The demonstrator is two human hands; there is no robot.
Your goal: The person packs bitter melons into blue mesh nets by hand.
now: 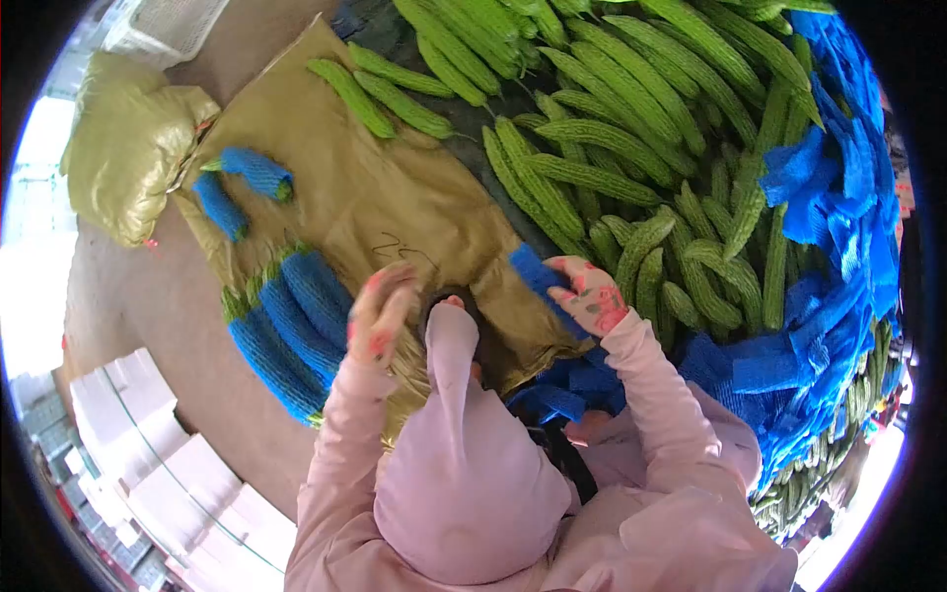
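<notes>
My right hand [597, 298], in a floral glove, pinches a flat blue foam net sleeve [544, 286] at the edge of the tan sheet. My left hand [383, 314], also gloved, is raised beside the netted bitter melons [296, 314], its fingers apart and nothing visible in them. Several of these lie side by side in blue sleeves on the sheet's left part. Two more bitter melons in sleeves [254, 173] rest farther up. Bare green bitter melons [398, 104] lie at the sheet's top edge.
A large pile of bare bitter melons [631, 109] covers the upper right. Loose blue net sleeves [789, 365] heap along the right side. A full tan sack [128, 148], a white crate [168, 30] and white boxes [148, 434] stand on the left.
</notes>
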